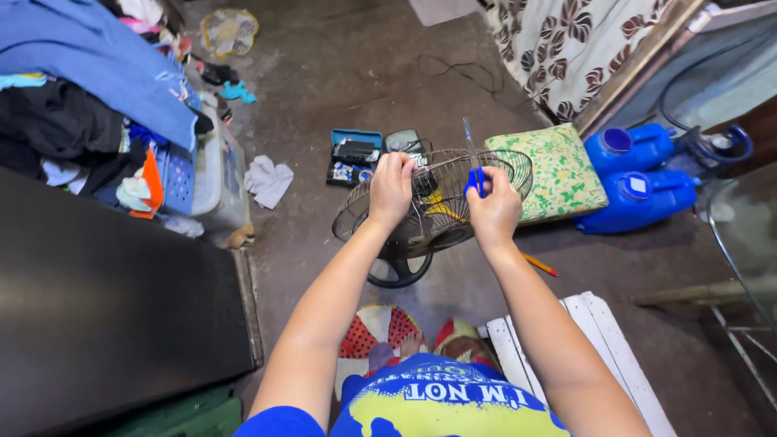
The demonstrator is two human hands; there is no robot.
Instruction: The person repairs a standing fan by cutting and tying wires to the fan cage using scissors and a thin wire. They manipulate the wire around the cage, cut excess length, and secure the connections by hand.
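Note:
A round wire fan guard (pixel 356 218) on a standing fan sits on the floor in front of me, its dark round base (pixel 396 271) below it. My left hand (pixel 392 188) grips the top of the wire guard. My right hand (pixel 492 209) is closed around a screwdriver with a blue handle (pixel 476 180); its clear shaft points up and away from me, over the guard.
An open tool box (pixel 354 155) lies beyond the fan. A green floral cushion (pixel 558 170) and two blue jugs (pixel 639 174) are at right. Clothes piled over baskets (pixel 97 97) and a dark cabinet (pixel 105 307) stand left. White slats (pixel 591 340) lie at lower right, a pencil (pixel 541 265) beside them.

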